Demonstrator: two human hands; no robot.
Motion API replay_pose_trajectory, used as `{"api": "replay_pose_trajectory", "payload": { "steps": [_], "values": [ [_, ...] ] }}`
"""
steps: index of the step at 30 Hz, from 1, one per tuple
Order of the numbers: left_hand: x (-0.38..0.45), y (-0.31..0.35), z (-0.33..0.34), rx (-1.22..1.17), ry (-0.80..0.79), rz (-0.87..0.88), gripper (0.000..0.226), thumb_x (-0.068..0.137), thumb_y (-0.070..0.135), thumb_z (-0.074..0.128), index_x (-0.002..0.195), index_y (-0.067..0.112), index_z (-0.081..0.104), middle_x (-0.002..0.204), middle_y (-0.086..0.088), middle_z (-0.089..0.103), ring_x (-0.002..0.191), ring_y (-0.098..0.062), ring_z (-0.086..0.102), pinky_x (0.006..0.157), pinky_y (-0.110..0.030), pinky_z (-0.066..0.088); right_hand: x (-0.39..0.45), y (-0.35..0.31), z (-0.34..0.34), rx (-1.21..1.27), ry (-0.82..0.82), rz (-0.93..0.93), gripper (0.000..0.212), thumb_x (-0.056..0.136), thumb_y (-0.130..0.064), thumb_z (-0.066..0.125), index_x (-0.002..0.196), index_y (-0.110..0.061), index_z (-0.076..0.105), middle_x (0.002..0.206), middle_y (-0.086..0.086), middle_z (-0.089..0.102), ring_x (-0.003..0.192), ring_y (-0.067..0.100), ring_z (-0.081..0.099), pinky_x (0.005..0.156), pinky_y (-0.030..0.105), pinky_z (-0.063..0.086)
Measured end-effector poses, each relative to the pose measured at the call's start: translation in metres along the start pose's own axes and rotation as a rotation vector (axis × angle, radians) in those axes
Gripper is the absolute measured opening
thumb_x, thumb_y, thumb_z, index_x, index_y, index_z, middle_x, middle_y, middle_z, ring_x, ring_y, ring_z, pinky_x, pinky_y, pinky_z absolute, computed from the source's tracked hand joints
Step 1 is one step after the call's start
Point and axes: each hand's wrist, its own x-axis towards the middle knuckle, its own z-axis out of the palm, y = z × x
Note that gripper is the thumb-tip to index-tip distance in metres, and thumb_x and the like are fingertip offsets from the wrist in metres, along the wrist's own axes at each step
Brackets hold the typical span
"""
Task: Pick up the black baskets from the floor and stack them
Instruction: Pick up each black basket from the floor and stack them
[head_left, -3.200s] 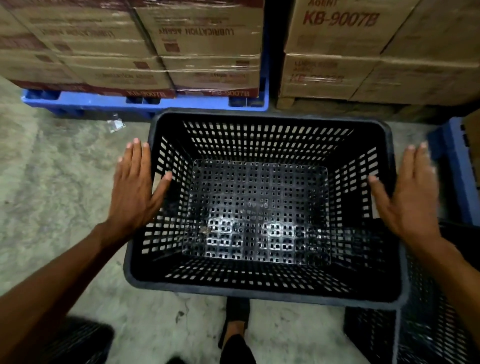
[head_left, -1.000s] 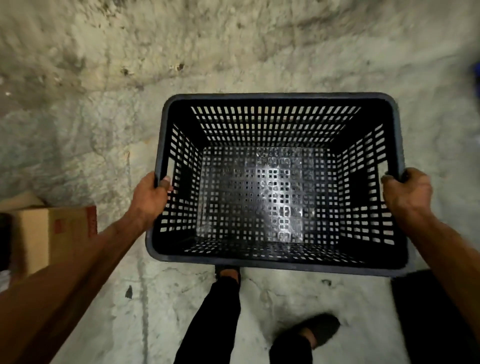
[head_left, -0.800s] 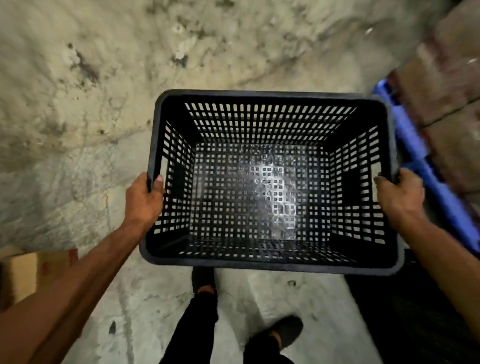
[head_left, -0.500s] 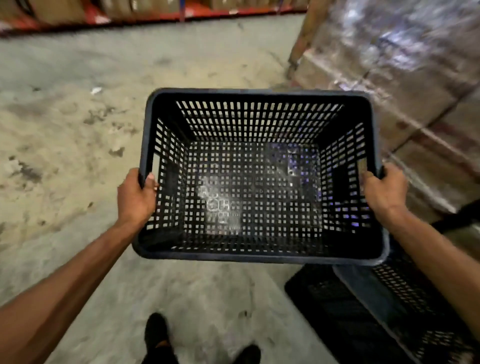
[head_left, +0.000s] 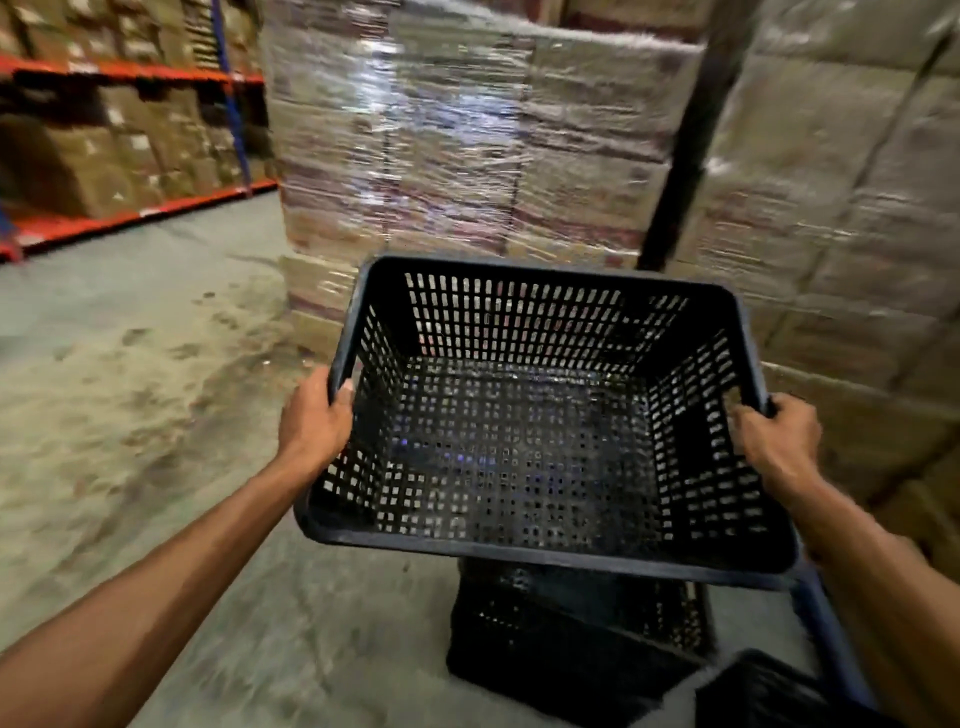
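I hold an empty black perforated basket (head_left: 540, 415) in the air in front of me, tilted a little down to the right. My left hand (head_left: 314, 421) grips its left rim and my right hand (head_left: 779, 441) grips its right rim. Below it on the concrete floor stands another black basket (head_left: 566, 639), partly hidden by the held one. A third black basket (head_left: 769, 691) shows only a corner at the bottom right.
Shrink-wrapped pallets of cardboard boxes (head_left: 467, 135) rise close ahead and to the right (head_left: 841, 208). A dark post (head_left: 691, 130) stands between them. Orange racking with boxes (head_left: 119, 145) runs along the far left. Open concrete floor (head_left: 135, 405) lies to the left.
I turned and carried the basket across the floor; the view swung up toward the wrapped pallets. The basket on the floor now lies directly under the held one.
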Motion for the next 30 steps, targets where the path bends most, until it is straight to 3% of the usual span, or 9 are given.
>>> {"api": "replay_pose_trajectory", "payload": {
  "steps": [2, 4, 8, 11, 14, 17, 26, 28, 30],
  "values": [
    [0.002, 0.014, 0.03, -0.021, -0.066, 0.007, 0.031, 0.089, 0.045, 0.046, 0.095, 0.016, 0.058, 0.09, -0.014, 0.069, 0.081, -0.035, 0.063, 0.072, -0.044, 0.053, 0.005, 0.025, -0.019, -0.01, 0.039, 0.037, 0.029, 0.083, -0.02, 0.061, 0.099, 0.003, 0.066, 0.092, 0.023, 0.066, 0.09, 0.036, 0.061, 0.08, 0.044, 0.047],
    [0.001, 0.025, 0.059, -0.01, -0.129, 0.016, 0.03, 0.091, 0.039, 0.048, 0.097, 0.012, 0.058, 0.095, -0.018, 0.069, 0.087, -0.037, 0.063, 0.076, -0.045, 0.052, 0.011, 0.048, -0.032, -0.023, 0.084, 0.084, 0.029, 0.083, -0.02, 0.061, 0.101, 0.002, 0.066, 0.096, 0.024, 0.067, 0.093, 0.039, 0.062, 0.082, 0.044, 0.048],
    [0.006, 0.033, 0.111, 0.057, -0.25, 0.081, 0.026, 0.092, 0.024, 0.047, 0.102, 0.001, 0.054, 0.1, -0.027, 0.066, 0.094, -0.043, 0.059, 0.076, -0.046, 0.046, 0.027, 0.091, -0.041, -0.062, 0.063, 0.153, 0.019, 0.087, -0.024, 0.059, 0.088, -0.005, 0.064, 0.069, 0.011, 0.061, 0.078, 0.038, 0.063, 0.06, 0.035, 0.047],
    [0.013, 0.03, 0.147, 0.135, -0.351, 0.119, 0.021, 0.093, 0.02, 0.046, 0.095, 0.0, 0.049, 0.099, -0.029, 0.063, 0.095, -0.045, 0.057, 0.07, -0.042, 0.04, 0.045, 0.117, -0.033, -0.082, 0.046, 0.212, 0.02, 0.088, -0.023, 0.058, 0.091, -0.004, 0.064, 0.067, 0.009, 0.059, 0.067, 0.032, 0.059, 0.058, 0.033, 0.046],
    [0.026, 0.024, 0.179, 0.192, -0.41, 0.144, 0.022, 0.093, 0.019, 0.047, 0.096, -0.002, 0.049, 0.102, -0.032, 0.062, 0.098, -0.047, 0.056, 0.075, -0.046, 0.042, 0.063, 0.133, -0.014, -0.098, 0.047, 0.266, 0.022, 0.088, -0.022, 0.058, 0.098, -0.003, 0.064, 0.084, 0.017, 0.063, 0.086, 0.039, 0.06, 0.069, 0.039, 0.048],
    [0.041, 0.013, 0.208, 0.231, -0.465, 0.141, 0.026, 0.092, 0.022, 0.048, 0.101, -0.003, 0.051, 0.103, -0.031, 0.063, 0.099, -0.047, 0.058, 0.075, -0.047, 0.045, 0.078, 0.141, 0.005, -0.13, 0.053, 0.294, 0.033, 0.089, -0.017, 0.057, 0.115, 0.003, 0.059, 0.114, 0.025, 0.061, 0.111, 0.044, 0.052, 0.092, 0.046, 0.044],
    [0.053, 0.0, 0.263, 0.248, -0.615, 0.057, 0.027, 0.093, 0.018, 0.047, 0.107, -0.004, 0.054, 0.105, -0.028, 0.064, 0.098, -0.044, 0.059, 0.073, -0.04, 0.04, 0.114, 0.178, 0.045, -0.207, -0.049, 0.361, 0.042, 0.091, -0.017, 0.055, 0.126, 0.007, 0.05, 0.128, 0.031, 0.054, 0.119, 0.047, 0.047, 0.097, 0.051, 0.041],
    [0.051, 0.004, 0.266, 0.233, -0.634, 0.037, 0.025, 0.093, 0.014, 0.048, 0.107, -0.005, 0.055, 0.105, -0.028, 0.064, 0.099, -0.045, 0.059, 0.072, -0.038, 0.037, 0.118, 0.192, 0.05, -0.217, -0.089, 0.352, 0.034, 0.091, -0.016, 0.054, 0.12, 0.002, 0.056, 0.116, 0.03, 0.061, 0.107, 0.046, 0.055, 0.088, 0.051, 0.047],
    [0.049, 0.009, 0.273, 0.206, -0.646, 0.008, 0.026, 0.092, 0.011, 0.048, 0.112, -0.004, 0.054, 0.108, -0.028, 0.065, 0.1, -0.044, 0.06, 0.075, -0.04, 0.041, 0.124, 0.205, 0.051, -0.247, -0.146, 0.335, 0.026, 0.09, -0.01, 0.052, 0.112, 0.001, 0.059, 0.094, 0.023, 0.065, 0.086, 0.039, 0.06, 0.071, 0.042, 0.048]
  ]
}}
